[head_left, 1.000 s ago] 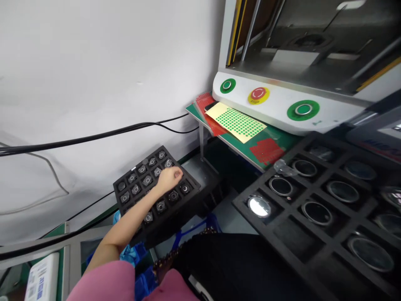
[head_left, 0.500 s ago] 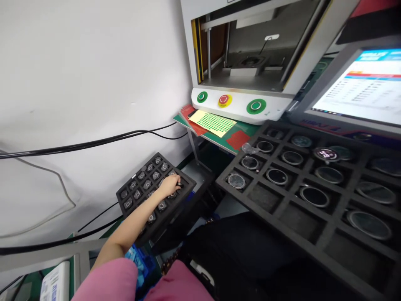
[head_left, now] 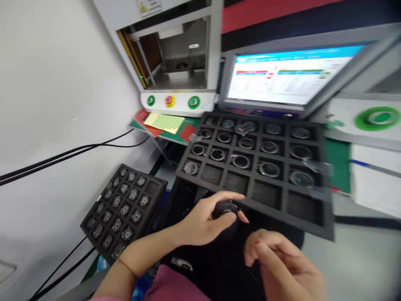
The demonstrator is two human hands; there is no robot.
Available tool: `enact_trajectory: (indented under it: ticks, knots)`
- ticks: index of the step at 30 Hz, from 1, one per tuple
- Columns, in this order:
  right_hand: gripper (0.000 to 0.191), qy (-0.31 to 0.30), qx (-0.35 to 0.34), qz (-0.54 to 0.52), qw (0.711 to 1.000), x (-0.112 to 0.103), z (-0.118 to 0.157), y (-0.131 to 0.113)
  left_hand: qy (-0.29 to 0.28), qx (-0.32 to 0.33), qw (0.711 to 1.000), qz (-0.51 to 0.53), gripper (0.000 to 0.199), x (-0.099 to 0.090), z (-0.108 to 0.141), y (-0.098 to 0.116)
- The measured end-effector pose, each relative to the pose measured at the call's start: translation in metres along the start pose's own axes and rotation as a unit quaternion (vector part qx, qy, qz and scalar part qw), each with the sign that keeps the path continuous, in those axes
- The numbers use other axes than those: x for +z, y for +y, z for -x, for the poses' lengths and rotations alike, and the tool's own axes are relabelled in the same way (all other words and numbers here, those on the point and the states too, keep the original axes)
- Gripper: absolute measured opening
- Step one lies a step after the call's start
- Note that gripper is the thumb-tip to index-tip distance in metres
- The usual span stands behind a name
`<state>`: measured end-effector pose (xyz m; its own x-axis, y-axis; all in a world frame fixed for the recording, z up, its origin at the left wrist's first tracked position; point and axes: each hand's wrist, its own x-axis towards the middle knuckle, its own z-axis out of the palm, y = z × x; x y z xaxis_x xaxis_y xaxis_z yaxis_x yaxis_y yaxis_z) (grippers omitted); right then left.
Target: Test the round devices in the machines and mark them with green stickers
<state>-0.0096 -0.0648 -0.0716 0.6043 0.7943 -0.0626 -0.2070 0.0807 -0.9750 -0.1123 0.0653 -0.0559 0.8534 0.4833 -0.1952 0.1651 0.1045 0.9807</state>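
Observation:
My left hand (head_left: 200,225) is closed around a dark, round watch body (head_left: 223,207), thumb and fingers on its sides, just in front of the large black foam tray. My right hand (head_left: 286,261) is to the right and lower, slightly blurred. Its thumb and fingertips are pressed together with a small red spot (head_left: 257,242) at the tips; whether they hold something is unclear. The large black foam tray (head_left: 283,218) carries several round watches in its compartments, with bare compartments along the near row. A smaller black foam tray (head_left: 151,187) at left holds several watch bodies.
Behind the large tray stand a monitor (head_left: 269,79) and a white machine with green and red buttons (head_left: 178,101). A yellow sheet of green stickers (head_left: 165,122) lies on the green bench. White papers (head_left: 372,175) are at right; black cables (head_left: 72,152) run along the wall.
My view has turned right. My left hand has left the smaller tray, carrying a watch body to the front of the large tray. My right hand has come into view.

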Motion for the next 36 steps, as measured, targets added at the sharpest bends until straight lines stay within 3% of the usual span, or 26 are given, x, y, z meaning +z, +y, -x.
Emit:
enact_trajectory:
  ticks: [2, 4, 8, 12, 16, 26, 33, 36]
  knots:
    - [0.027, 0.025, 0.025, -0.093, 0.995, 0.003, 0.001, -0.006, -0.074, -0.016, 0.994, 0.080, 0.041, 0.020, -0.008, 0.001]
    - [0.027, 0.062, 0.037, -0.160, 0.984, -0.001, 0.002, -0.007, -0.107, -0.033, 0.983, 0.148, 0.042, 0.037, -0.012, -0.001]
    - [0.021, 0.098, 0.078, -0.204, 0.971, -0.013, 0.008, -0.005, -0.068, -0.047, 0.977, 0.199, 0.047, 0.061, -0.008, -0.011]
    - [0.019, 0.086, 0.097, -0.217, 0.967, -0.014, 0.012, -0.010, -0.047, -0.029, 0.983, 0.177, 0.046, 0.074, 0.000, -0.015]
    - [0.014, 0.055, 0.116, -0.241, 0.962, -0.011, 0.012, -0.016, -0.057, 0.025, 0.991, 0.115, 0.045, 0.075, 0.003, -0.008]
    - [0.009, -0.004, 0.167, -0.290, 0.942, -0.021, 0.021, -0.007, -0.071, 0.048, 0.996, 0.024, 0.042, 0.072, 0.001, 0.002]
    - [0.014, 0.027, 0.200, -0.292, 0.935, -0.018, 0.025, -0.012, -0.073, 0.062, 0.995, 0.004, 0.038, 0.071, 0.000, 0.004]
    - [0.022, 0.094, 0.254, -0.301, 0.914, -0.009, 0.024, -0.024, -0.072, 0.090, 0.993, 0.003, 0.037, 0.072, -0.001, 0.003]
